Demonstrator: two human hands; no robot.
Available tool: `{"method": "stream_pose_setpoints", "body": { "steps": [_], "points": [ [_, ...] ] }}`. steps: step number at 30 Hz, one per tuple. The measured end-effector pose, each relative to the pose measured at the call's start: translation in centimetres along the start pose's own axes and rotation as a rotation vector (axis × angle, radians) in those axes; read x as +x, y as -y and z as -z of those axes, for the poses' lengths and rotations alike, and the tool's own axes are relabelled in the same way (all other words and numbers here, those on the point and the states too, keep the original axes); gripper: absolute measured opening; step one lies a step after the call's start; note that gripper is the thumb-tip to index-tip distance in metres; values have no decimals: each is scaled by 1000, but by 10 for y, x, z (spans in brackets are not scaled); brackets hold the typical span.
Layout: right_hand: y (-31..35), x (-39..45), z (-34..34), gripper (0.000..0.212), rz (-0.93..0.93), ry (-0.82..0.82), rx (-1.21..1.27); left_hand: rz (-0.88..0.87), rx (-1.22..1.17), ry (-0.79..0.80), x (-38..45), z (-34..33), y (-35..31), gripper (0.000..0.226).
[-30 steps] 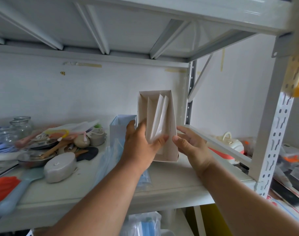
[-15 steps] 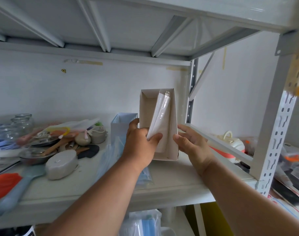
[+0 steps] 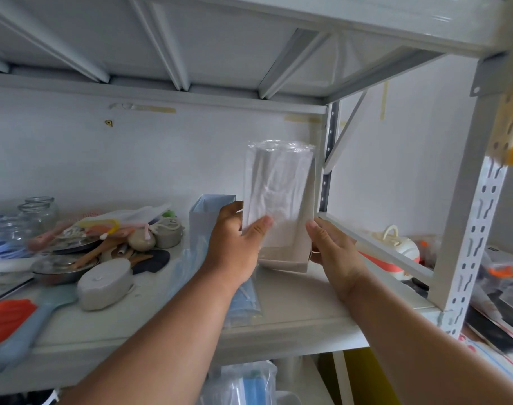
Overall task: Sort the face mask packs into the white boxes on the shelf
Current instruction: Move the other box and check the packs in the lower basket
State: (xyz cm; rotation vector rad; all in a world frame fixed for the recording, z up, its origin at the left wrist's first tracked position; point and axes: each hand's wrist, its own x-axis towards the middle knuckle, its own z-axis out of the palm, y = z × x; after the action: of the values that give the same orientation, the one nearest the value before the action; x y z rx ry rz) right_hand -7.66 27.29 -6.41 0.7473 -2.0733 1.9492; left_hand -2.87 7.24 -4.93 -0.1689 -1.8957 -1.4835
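Observation:
A white box (image 3: 306, 229) stands on end at the right of the shelf (image 3: 293, 320), its open side facing me. A clear pack of white face masks (image 3: 275, 182) lies flat across that opening, its top edge above the box rim. My left hand (image 3: 234, 252) grips the pack's lower left, thumb on the front, fingers behind. My right hand (image 3: 334, 255) holds the box's right wall, thumb on its front edge and fingers hidden behind. A second white box (image 3: 210, 209) stands just left, behind my left hand. Blue mask packs (image 3: 245, 299) lie on the shelf beneath my left wrist.
Kitchen clutter fills the shelf's left half: glass jars (image 3: 37, 211), a metal pan (image 3: 62, 267), a grey lidded dish (image 3: 104, 285), a pale blue spatula (image 3: 30, 325). A shelf upright (image 3: 468, 229) stands at the right. More bagged masks (image 3: 240, 384) sit below.
The mask pack has turned from edge-on inside the box to flat across its opening and has risen above the rim. Both hands stay at the box.

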Motion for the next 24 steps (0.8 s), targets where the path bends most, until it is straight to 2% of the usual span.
{"method": "stream_pose_setpoints", "body": {
  "steps": [2, 5, 9, 13, 17, 21, 24],
  "points": [
    [-1, 0, 0, 46, 4, -25, -42, 6, -3, -108, -1, 2, -3, 21],
    [-3, 1, 1, 75, 24, -1, -61, 0, 18, -169, -1, 4, -4, 24],
    [-3, 1, 0, 76, 37, -22, -71, 53, -23, -163, -2, 2, -5, 27],
    [-7, 4, -1, 89, 48, -58, -62, 60, -32, -162, 1, 3, -3, 39],
    [-12, 8, 1, 91, 3, -104, -73, 59, -27, -192, 1, 4, -1, 34],
    [-15, 9, 2, 109, -37, -124, -54, 53, -34, -186, 0, 5, -3, 36],
    [-15, 7, 3, 94, -38, -114, -27, 59, -52, -183, -1, 5, -5, 35]
  ]
}}
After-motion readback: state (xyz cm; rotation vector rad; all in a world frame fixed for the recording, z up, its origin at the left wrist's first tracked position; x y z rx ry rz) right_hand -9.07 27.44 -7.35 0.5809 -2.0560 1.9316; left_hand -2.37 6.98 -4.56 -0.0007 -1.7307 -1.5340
